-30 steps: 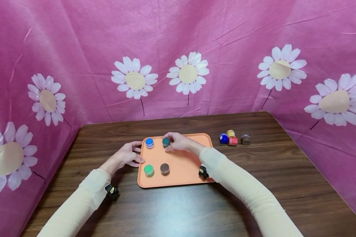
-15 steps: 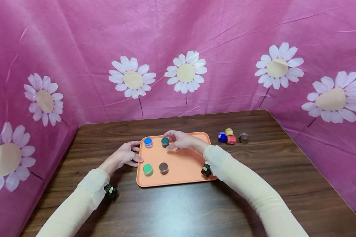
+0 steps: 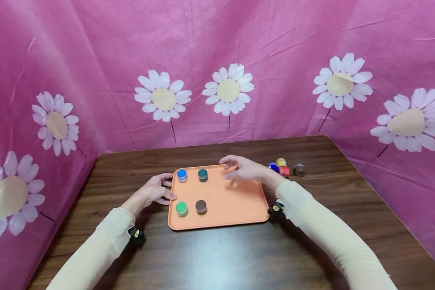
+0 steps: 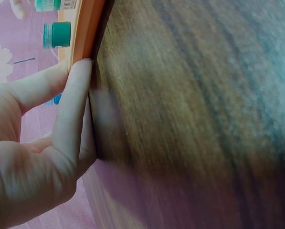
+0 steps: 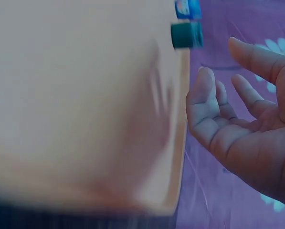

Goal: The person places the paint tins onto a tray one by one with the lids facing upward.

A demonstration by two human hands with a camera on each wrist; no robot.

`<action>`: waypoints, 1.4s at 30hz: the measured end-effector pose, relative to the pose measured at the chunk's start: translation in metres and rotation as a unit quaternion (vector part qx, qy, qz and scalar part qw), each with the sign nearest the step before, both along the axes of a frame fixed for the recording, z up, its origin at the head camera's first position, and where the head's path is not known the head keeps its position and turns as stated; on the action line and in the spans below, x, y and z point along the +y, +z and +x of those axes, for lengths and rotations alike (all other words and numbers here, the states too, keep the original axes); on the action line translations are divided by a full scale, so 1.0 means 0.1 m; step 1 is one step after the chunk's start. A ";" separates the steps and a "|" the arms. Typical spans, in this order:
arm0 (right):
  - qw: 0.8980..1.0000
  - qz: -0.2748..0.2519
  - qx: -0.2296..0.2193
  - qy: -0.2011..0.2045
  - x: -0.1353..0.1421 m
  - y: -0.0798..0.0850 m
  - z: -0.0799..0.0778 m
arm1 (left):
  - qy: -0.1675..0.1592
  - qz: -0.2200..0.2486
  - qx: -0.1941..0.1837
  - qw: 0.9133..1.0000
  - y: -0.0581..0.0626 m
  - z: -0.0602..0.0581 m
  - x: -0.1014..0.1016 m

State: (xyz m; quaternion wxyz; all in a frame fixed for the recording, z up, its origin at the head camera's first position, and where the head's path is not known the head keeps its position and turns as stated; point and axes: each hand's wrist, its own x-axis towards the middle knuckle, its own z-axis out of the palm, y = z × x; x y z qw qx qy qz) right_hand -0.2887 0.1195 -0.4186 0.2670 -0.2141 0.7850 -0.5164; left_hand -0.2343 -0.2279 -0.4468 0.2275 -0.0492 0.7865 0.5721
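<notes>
Right grip (image 3: 244, 168) released, left grip (image 3: 154, 191) in a pinch on the orange tray (image 3: 232, 205), squat teal jar (image 3: 203, 175) upright.

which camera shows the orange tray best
The head view: nearly the whole orange tray shows; the right hand hides its far right corner. The left wrist view catches only an edge strip; the right wrist view shows a large section, partly blurred and cropped.
</notes>
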 end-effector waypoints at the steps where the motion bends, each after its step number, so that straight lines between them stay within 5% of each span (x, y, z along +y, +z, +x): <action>1: 1.000 0.000 0.002 -0.003 0.08 0.01 0.00 | -0.001 -0.001 -0.001 1.000 0.01 0.00 0.00; 10: 0.996 -0.024 0.029 -0.075 0.89 0.04 0.09 | 0.000 -0.002 -0.002 1.000 0.01 -0.01 -0.01; 20: 0.986 0.012 0.079 -0.149 1.58 -0.09 0.28 | -0.004 0.004 -0.002 1.000 -0.01 -0.02 0.00; 42: 0.991 0.019 0.062 -0.120 1.75 -0.28 0.27 | 0.002 0.008 -0.001 1.000 0.01 -0.02 -0.02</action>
